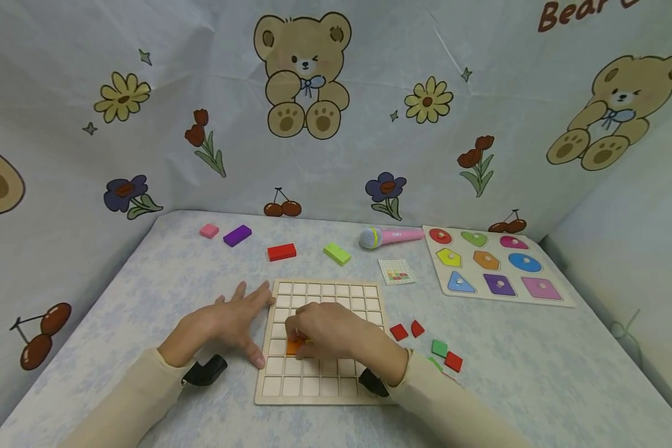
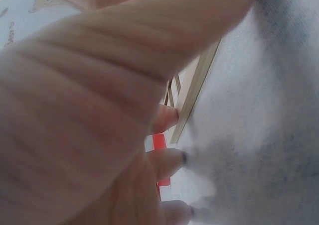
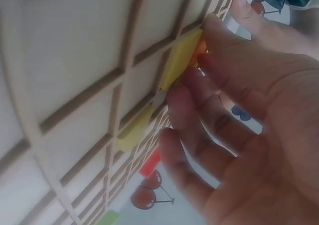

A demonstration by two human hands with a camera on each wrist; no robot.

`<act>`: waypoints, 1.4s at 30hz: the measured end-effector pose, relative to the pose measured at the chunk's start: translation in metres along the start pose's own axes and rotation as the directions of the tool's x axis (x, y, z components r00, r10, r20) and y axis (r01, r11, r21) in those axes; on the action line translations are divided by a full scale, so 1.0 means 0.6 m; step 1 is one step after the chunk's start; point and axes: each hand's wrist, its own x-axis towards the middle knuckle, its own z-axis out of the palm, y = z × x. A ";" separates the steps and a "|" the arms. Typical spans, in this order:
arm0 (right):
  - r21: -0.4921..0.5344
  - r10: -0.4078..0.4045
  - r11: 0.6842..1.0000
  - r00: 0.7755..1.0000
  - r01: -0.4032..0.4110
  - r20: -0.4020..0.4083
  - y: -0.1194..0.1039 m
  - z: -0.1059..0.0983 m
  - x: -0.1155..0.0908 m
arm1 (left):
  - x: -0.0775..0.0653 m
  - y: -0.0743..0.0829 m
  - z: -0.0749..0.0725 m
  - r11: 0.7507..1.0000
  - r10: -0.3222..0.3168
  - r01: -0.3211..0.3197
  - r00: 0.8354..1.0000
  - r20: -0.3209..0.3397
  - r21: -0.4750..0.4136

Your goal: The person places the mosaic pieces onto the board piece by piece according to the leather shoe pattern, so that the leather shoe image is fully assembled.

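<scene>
A wooden grid board (image 1: 313, 400) with square cells lies in front of me. My left hand (image 1: 232, 320) rests at its left edge, fingers spread, with fingertips and thumb right at the frame. Over the middle of the board, my right hand (image 1: 330, 326) pinches an orange tile (image 1: 293, 347) between thumb and fingers, close over the cells. In the right wrist view, a yellow tile (image 3: 182, 58) sits on the grid beside those fingertips, and a second yellow piece (image 3: 134, 130) lies a little apart. The right hand hides part of the grid in the head view.
Behind the board lie pink (image 1: 209, 231), purple (image 1: 238, 235), red (image 1: 282, 252) and lime (image 1: 337, 254) blocks, a toy microphone (image 1: 392, 236) and a pattern card (image 1: 397, 272). A shape puzzle (image 1: 470, 292) is at the back right. Red (image 1: 399, 331) and green (image 1: 439, 348) tiles lie right.
</scene>
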 end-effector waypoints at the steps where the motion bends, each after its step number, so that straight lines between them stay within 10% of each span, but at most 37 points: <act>1: 0.012 0.009 1.000 1.000 -0.009 0.007 0.001 0.000 0.002 | 0.000 -0.001 0.000 1.000 0.001 -0.001 1.000 0.000 -0.002; 10: 0.040 0.009 0.999 1.000 -0.009 0.001 0.006 -0.005 -0.007 | 0.000 -0.006 -0.001 1.000 0.002 -0.002 1.000 0.002 -0.013; 20: 0.176 0.089 0.981 0.996 -0.085 -0.018 0.038 -0.013 -0.096 | 0.006 -0.004 0.002 0.999 -0.026 0.026 1.000 0.008 -0.022; 42: 0.368 0.396 0.844 0.916 -0.390 0.062 0.199 -0.020 -0.261 | 0.008 -0.008 0.002 0.999 -0.011 0.010 1.000 -0.007 -0.035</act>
